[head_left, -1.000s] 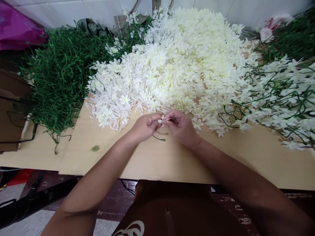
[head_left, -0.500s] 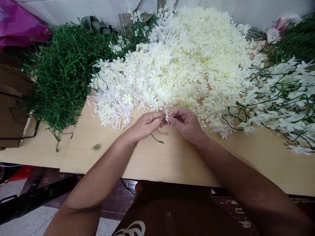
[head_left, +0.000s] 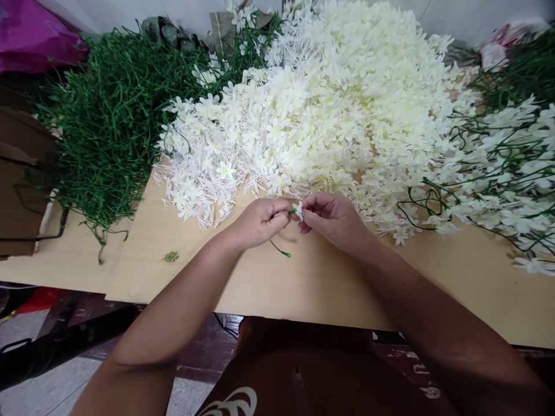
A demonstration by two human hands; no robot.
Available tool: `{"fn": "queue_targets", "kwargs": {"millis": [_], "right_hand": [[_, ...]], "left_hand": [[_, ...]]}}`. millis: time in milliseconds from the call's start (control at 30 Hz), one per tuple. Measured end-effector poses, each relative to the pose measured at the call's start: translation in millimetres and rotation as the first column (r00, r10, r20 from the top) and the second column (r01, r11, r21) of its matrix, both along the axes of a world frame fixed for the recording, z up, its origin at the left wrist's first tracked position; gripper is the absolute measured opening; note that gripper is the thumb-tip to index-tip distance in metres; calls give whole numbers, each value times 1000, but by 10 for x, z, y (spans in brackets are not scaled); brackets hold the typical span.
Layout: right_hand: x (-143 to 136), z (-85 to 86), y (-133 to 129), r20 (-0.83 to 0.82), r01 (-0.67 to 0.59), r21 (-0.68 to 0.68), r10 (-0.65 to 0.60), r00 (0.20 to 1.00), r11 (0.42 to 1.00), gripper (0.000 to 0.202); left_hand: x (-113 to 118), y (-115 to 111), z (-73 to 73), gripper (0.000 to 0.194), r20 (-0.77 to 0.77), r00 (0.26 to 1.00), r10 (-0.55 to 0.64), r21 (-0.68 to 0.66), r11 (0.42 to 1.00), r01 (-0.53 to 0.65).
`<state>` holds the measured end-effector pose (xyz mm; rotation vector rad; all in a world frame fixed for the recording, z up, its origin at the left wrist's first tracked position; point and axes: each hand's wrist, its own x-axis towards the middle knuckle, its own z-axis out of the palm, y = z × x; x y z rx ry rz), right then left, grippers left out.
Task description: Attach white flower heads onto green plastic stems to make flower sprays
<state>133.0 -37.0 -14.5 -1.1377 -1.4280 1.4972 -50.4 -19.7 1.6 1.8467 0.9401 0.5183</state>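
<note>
My left hand (head_left: 265,222) is closed around a green artificial stem (head_left: 280,249), whose lower end curves out below the fingers over the board. At the stem's tip sits a white artificial flower (head_left: 298,211), between the two hands. Thumb and fingers of my right hand (head_left: 332,218) pinch this flower from the right. Just behind both hands spreads a large heap of loose white flowers (head_left: 303,121), many with thin white stalks.
A tangled pile of green stems (head_left: 113,115) lies at the left, beside a cardboard box (head_left: 21,179). White flowers on green stems (head_left: 511,173) lie at the right. A small green scrap (head_left: 170,256) rests on the wooden board (head_left: 277,289). A purple bag (head_left: 39,40) is at the back left.
The white flower now sits against the stem tip with its petals showing more openly between my hands. My right hand has shifted slightly right, and the view has tilted a little.
</note>
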Motion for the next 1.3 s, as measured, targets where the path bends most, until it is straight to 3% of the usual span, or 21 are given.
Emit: {"fn": "queue_targets", "kwargs": {"millis": [100, 200, 367, 667, 967, 1167, 1300], "right_hand": [[32, 43, -28, 179, -77, 199, 41, 983, 977, 9], [48, 77, -42, 357, -156, 382, 10, 934, 911, 16], [34, 56, -36, 421, -213, 557, -52, 906, 803, 18], [8, -34, -38, 445, -209, 575, -87, 891, 791, 16], [-17, -48, -47, 432, -174, 589, -126, 893, 789, 17], [-59, -61, -59, 439, -149, 592, -163, 884, 792, 20], [-74, -33, -44, 425, -117, 568, -169, 889, 815, 21]], "left_hand": [[2, 6, -5, 18, -23, 1000, 4, 23, 1000, -4], [6, 6, 1, 19, -28, 1000, 3, 37, 999, -2], [8, 9, 8, 20, -73, 997, -29, 32, 999, 31], [-30, 34, -16, 20, -271, 959, -86, 161, 978, 133], [-5, 2, -21, 25, -368, 929, -42, 279, 948, 153], [8, -6, -50, 25, -394, 919, -8, 309, 940, 140], [15, -8, -39, 27, -336, 942, 12, 237, 969, 72]]}}
